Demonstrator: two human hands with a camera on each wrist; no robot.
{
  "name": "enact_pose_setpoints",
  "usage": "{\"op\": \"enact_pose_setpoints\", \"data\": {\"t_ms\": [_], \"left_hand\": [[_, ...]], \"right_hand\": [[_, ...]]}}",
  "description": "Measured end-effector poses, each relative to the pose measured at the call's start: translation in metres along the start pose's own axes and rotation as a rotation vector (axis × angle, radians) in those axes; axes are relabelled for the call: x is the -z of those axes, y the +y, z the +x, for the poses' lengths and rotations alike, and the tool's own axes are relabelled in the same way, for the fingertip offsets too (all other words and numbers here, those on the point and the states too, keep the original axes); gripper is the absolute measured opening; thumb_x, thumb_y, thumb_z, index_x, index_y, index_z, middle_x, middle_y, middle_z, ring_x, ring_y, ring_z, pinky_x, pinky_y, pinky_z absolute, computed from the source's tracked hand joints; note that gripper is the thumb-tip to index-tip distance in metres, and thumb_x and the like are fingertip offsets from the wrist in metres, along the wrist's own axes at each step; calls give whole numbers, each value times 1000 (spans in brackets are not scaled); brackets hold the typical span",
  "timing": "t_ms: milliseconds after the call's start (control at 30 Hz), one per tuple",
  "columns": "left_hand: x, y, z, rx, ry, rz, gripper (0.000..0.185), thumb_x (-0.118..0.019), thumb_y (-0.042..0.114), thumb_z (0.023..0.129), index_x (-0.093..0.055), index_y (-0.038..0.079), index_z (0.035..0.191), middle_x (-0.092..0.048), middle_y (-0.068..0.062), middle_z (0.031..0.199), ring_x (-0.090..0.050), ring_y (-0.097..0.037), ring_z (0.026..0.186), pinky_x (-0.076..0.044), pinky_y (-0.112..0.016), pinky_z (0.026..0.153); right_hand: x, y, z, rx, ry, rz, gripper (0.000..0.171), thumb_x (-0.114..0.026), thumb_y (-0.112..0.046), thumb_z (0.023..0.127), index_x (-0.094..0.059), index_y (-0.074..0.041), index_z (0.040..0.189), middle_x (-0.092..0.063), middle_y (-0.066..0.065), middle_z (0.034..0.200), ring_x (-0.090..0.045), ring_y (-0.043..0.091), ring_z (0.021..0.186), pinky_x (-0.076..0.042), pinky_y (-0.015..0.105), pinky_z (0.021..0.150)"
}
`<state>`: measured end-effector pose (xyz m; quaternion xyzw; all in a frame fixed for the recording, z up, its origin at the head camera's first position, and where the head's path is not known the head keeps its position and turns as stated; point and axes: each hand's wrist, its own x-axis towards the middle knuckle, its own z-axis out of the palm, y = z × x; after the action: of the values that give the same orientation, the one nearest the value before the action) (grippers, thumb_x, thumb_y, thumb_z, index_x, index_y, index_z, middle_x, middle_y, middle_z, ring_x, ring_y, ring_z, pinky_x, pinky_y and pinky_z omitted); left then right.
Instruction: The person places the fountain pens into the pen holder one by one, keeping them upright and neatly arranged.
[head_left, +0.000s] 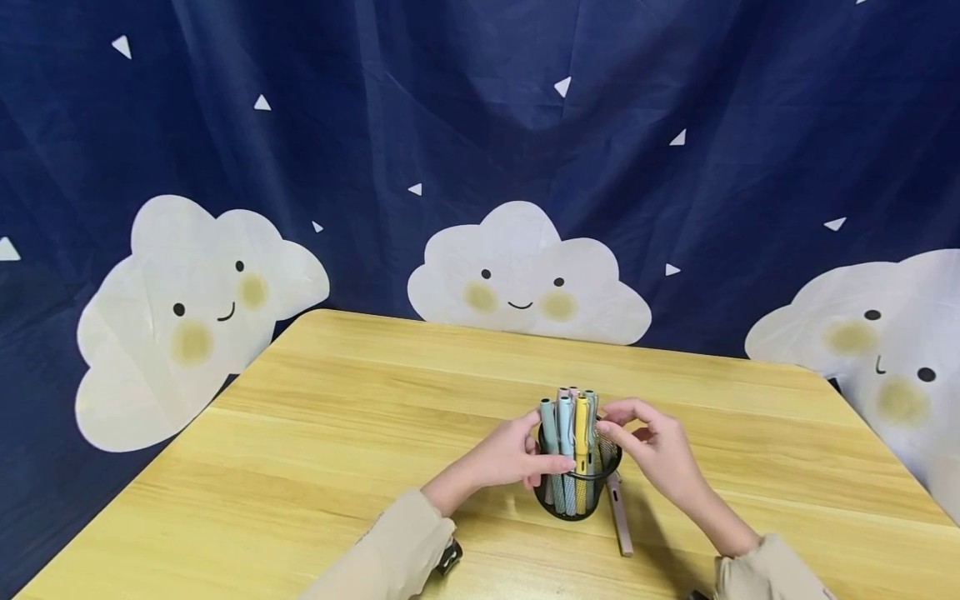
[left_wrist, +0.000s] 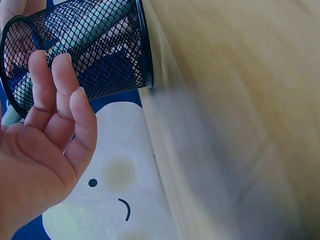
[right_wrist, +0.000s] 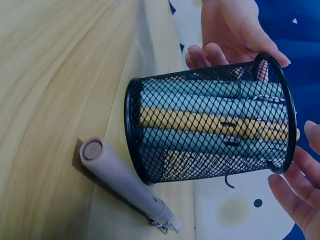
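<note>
A black mesh pen holder (head_left: 570, 502) stands upright on the table, filled with several capped pens in green, light blue, yellow and pink. My left hand (head_left: 504, 454) holds it from the left, thumb across the front of the rim and other fingers around the side. In the left wrist view, three fingers (left_wrist: 64, 85) of that hand lie along the mesh. On the right side, my right hand (head_left: 654, 446) has bent fingers close by the rim and the pen tops. A pink pen (head_left: 620, 515) lies on the table beside the holder's base.
The light wooden table (head_left: 337, 417) spreads out around the holder. Behind it hangs a dark blue curtain (head_left: 480, 100) with smiling white clouds and small triangles. A dark strap (head_left: 448, 557) shows at my left sleeve.
</note>
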<state>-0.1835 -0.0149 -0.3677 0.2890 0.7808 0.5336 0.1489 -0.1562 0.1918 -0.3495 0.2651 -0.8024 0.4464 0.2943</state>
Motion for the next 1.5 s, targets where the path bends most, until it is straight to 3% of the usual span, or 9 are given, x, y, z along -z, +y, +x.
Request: {"op": "enact_pose_setpoints", "data": {"t_ms": [267, 500, 900, 1133, 1500], "left_hand": [[0, 1, 0, 7, 2, -5, 46, -70, 24, 79, -48, 12, 118, -58, -9, 56, -54, -20, 43, -50, -40, 47], [1, 3, 0, 9, 0, -15, 47, -70, 24, 78, -48, 11, 117, -58, -10, 57, -54, -19, 43, -50, -40, 47], [1, 3, 0, 6, -1, -11, 46, -70, 24, 78, -48, 9, 116, -57, -7, 55, -54, -18, 43, -50, -39, 47], [-1, 0, 0, 15, 2, -5, 47, -70, 24, 79, -47, 11, 118, -58, -12, 57, -54, -19, 44, -51, -40, 48], [-1, -2, 2, 25, 12, -7, 46, -69, 20, 79, -47, 10, 118, -57, -9, 55, -53, -19, 43, -50, -41, 48]], "right_hand": [[4, 9, -4, -99, 15, 58, 17, -61, 12, 78, -63, 0, 89, -59, 6, 75, -55, 10, 54, -48, 22, 46], [7, 18, -6, -160, -27, 105, 17, -58, 12, 80, -61, 3, 94, -60, 12, 75, -56, 9, 64, -49, 26, 45], [11, 25, -9, -260, -80, 108, 14, -56, 8, 83, -58, 5, 97, -59, 12, 75, -56, 12, 61, -49, 29, 43], [11, 30, -12, -389, -129, 153, 19, -57, 5, 84, -54, 10, 102, -60, 8, 77, -56, 12, 59, -49, 30, 42], [14, 37, -15, -571, -236, 218, 30, -52, 7, 84, -45, 16, 112, -57, 14, 83, -55, 16, 62, -50, 35, 46]]}}
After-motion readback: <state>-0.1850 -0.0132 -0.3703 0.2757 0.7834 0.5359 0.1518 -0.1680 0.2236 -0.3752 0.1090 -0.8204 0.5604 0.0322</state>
